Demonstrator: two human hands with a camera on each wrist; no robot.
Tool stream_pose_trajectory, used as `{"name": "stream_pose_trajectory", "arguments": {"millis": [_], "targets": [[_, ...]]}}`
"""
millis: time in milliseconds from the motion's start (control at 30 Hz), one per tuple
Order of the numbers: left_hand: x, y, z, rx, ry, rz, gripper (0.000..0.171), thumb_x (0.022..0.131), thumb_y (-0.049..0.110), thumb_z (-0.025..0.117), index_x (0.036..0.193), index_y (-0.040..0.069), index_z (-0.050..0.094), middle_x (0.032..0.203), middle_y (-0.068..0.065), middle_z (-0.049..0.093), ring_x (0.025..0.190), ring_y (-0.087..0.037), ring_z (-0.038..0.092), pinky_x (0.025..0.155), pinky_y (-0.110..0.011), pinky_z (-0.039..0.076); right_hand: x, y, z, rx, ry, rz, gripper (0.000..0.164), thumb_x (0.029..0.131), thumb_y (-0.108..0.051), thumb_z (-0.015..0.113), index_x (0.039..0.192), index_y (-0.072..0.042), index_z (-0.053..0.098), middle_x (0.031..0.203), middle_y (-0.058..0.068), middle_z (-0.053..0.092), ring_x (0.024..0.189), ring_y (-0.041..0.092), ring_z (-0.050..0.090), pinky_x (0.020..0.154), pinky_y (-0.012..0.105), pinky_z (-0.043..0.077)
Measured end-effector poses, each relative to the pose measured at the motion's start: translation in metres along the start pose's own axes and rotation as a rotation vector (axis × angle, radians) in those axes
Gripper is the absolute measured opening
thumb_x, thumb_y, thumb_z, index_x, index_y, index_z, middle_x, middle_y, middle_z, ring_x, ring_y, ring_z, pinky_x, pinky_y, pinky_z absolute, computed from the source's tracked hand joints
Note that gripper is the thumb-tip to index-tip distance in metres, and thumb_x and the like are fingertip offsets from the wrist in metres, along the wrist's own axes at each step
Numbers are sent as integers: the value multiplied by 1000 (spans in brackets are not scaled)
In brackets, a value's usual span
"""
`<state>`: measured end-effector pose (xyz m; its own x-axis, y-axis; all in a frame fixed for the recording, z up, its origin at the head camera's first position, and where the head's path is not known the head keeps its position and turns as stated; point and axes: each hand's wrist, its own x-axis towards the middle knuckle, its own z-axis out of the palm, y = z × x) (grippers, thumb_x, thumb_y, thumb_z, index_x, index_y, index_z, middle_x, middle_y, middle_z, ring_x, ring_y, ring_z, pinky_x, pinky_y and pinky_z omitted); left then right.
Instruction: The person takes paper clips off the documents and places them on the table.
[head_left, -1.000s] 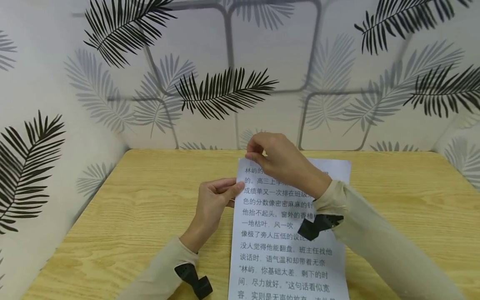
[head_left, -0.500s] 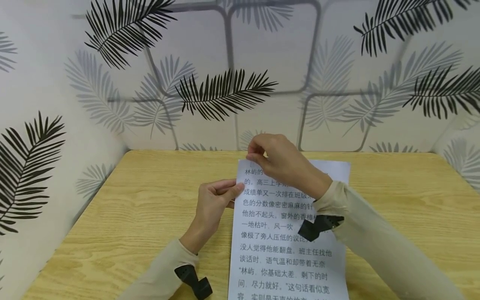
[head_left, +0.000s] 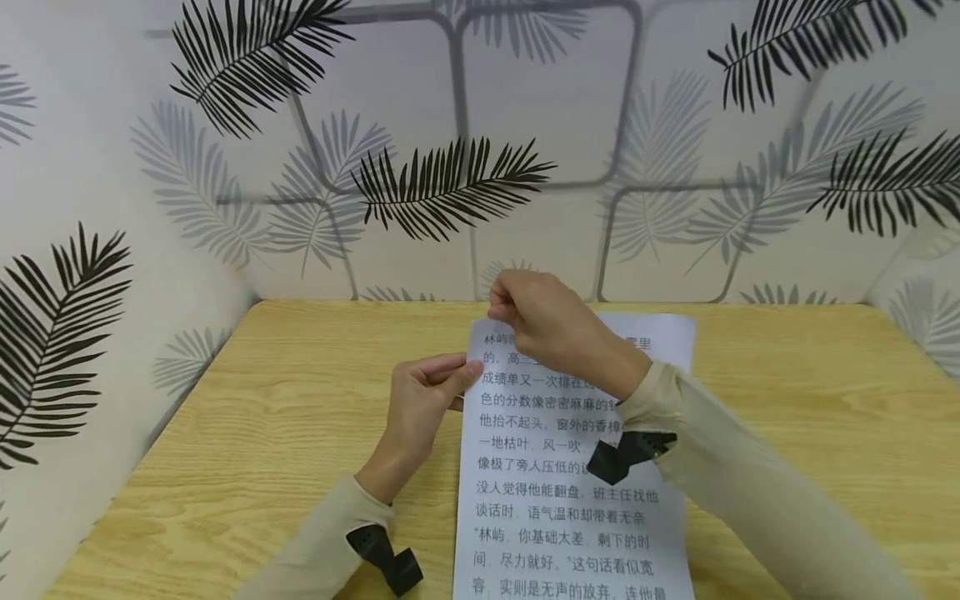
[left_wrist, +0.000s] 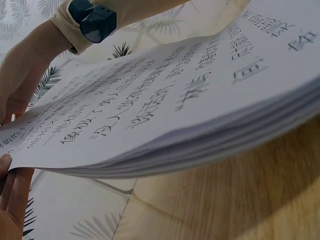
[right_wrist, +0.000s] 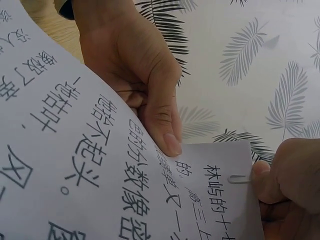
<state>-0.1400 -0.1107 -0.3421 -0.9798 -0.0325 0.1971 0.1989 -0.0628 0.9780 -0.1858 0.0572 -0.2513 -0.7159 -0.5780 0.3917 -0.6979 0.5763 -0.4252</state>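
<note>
A stack of printed white sheets is held up at its top end; the left wrist view shows several layers along its edge. My left hand pinches the left edge near the top, thumb on the printed face and fingers behind. A small pale paper clip sits over the top edge, its loop lying on the front sheet beside the first line. With curled fingers my right hand pinches the clip's outer end at that edge. In the head view this hand hides the clip.
Beneath the sheets is a light wood-grain table. A wall with a leaf pattern rises behind its far edge. Each wrist carries a black camera mount over a beige sleeve.
The sheets and both hands have shifted slightly left. My right hand's fingers have turned and drawn in more tightly at the top edge. My left hand keeps its pinch.
</note>
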Motion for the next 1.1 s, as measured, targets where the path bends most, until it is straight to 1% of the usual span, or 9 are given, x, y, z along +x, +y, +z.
{"name": "stream_pose_trajectory", "arguments": {"millis": [167,333,500,700,800,933,1100], "targets": [[1,-2,-2,5,3,-13,18,87,-3,68,103,-12,69,86,-21,71,62,-14,69,56,-25,57,1,0,-7,65,70,-4,9,93,5,57,86,-1,55,79,9,56,72,20,52,64,29,44],[2,-2,-8,22,12,-11,19,88,-2,68,104,-11,70,87,-21,72,63,-16,69,56,-25,57,0,7,-21,85,116,-6,8,94,5,55,87,1,55,79,10,57,72,21,52,64,30,44],[4,-1,-12,23,4,-7,20,88,-1,67,106,-11,69,89,-21,72,65,-16,70,58,-26,58,-2,16,-36,45,146,10,9,94,5,55,86,2,55,77,11,58,71,22,53,65,31,43],[5,3,-13,5,1,-10,20,88,-4,66,106,-13,68,88,-20,72,65,-16,70,57,-26,58,-10,27,-53,-1,179,41,8,95,1,56,87,1,56,76,11,62,68,22,55,62,31,42],[5,4,-12,4,-4,-13,21,88,-4,66,106,-14,67,87,-20,72,64,-15,70,57,-26,58,-17,34,-62,-14,205,40,9,94,6,54,87,1,57,76,11,63,69,21,57,63,30,43],[6,6,-12,16,4,-14,21,89,-2,66,107,-13,67,87,-20,72,64,-16,70,58,-27,58,-24,43,-75,-33,252,49,13,92,11,50,86,1,57,77,12,64,71,22,60,64,27,44],[6,5,-13,29,6,-17,21,90,-1,66,107,-12,67,88,-19,72,65,-16,70,59,-27,58,-34,53,-89,-63,288,83,11,93,8,52,86,1,57,78,12,66,72,23,61,63,19,42]]}}
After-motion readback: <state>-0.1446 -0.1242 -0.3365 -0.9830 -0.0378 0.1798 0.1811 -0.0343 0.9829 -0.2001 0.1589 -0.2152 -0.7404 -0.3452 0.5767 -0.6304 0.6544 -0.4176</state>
